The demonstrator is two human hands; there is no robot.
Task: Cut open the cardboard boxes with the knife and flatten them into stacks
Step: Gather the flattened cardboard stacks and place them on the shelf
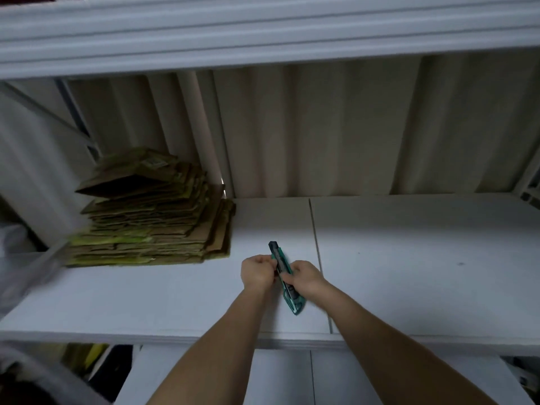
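Observation:
A teal utility knife (280, 255) with a dark tip is held over the white shelf (409, 258), tip pointing away from me. My right hand (306, 277) is wrapped around its handle. My left hand (258, 271) pinches the knife's upper body from the left side. No blade is visible past the tip. A tall stack of flattened brown cardboard boxes (152, 211) lies at the shelf's back left, apart from both hands.
An upper shelf edge (263, 33) hangs overhead. A pale corrugated wall (321, 127) closes the back. A seam (317, 252) runs across the shelf board just right of the knife. A lower white shelf (292, 375) and dark clutter sit below.

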